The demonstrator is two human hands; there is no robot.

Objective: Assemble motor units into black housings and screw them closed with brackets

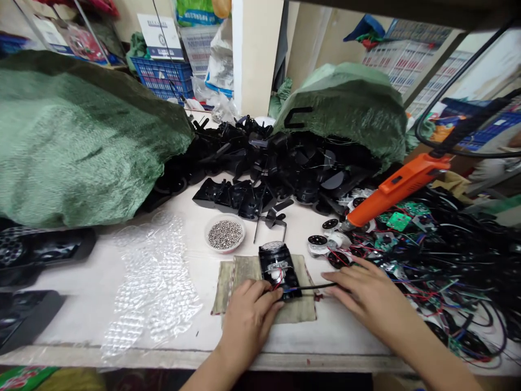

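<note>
A black plastic housing point(266, 259), with a clear lens at its far end and a white part with red wires inside, lies on a folded greenish cloth pad point(246, 269). My left hand point(249, 309) is closed on its near left edge, fingertips pressed near the wires. From the housing a black cable point(313, 287) runs right into my right hand point(366, 290), whose fingers are closed around it; part of the grip is hidden. A round tub point(207, 242) of small metal screws sits beyond the pad. An orange electric screwdriver point(396, 190) hangs at the right, tip down.
Black plastic parts point(240, 195) are heaped at the back between green woven sacks point(93, 141). Clear lens sheets point(158, 282) lie left of the pad, with black housings point(28, 315) beyond them. Circuit boards and tangled cables point(431, 271) cover the right side.
</note>
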